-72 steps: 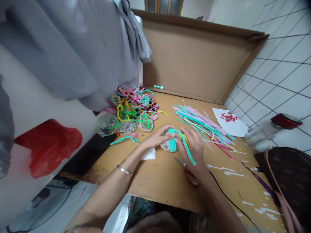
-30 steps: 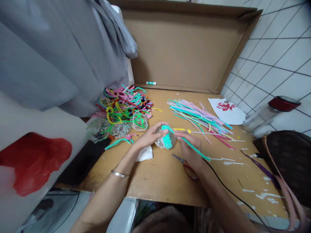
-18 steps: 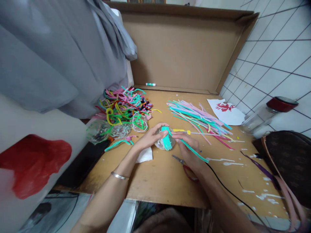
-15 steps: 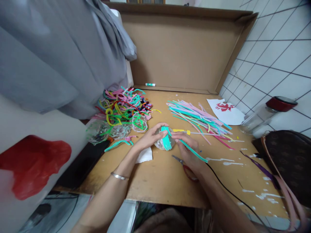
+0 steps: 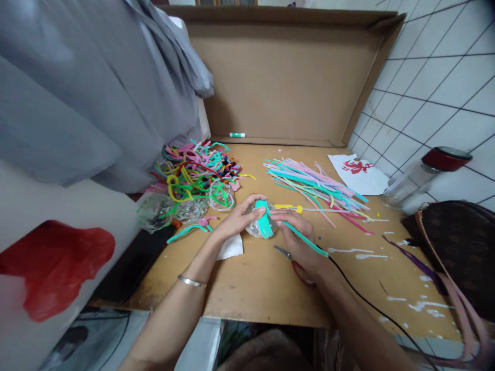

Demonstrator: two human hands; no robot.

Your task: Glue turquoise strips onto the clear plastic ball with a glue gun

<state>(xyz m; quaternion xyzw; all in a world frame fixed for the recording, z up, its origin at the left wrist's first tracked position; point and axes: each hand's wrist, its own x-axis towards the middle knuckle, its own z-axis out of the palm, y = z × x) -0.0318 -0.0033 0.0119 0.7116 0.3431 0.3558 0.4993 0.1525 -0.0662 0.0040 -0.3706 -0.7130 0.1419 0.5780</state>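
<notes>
My left hand (image 5: 247,214) is closed around a clear rounded plastic piece (image 5: 253,230), its thumb resting on the turquoise pipe cleaner strips (image 5: 264,220) that cover part of it. On the other side, my right hand (image 5: 296,229) pinches a turquoise pipe cleaner (image 5: 305,238) against the piece. The loose tail of this pipe cleaner trails across the right hand toward the wrist. Beneath the right hand lie scissors (image 5: 299,270) with red handles, partly covered. A yellow-handled tool (image 5: 288,208) lies just behind the right fingers.
Tangled pipe cleaners (image 5: 197,165) and several clear pieces (image 5: 192,209) lie at left, near a dark flat object (image 5: 133,263). Straight pipe cleaners (image 5: 313,185) are spread behind my hands. A bottle (image 5: 410,180), a brown bag (image 5: 456,252) and a black cable (image 5: 359,296) are at right.
The view has shifted slightly. Both hands keep their hold on the clear piece and the turquoise pipe cleaner, with almost no movement.
</notes>
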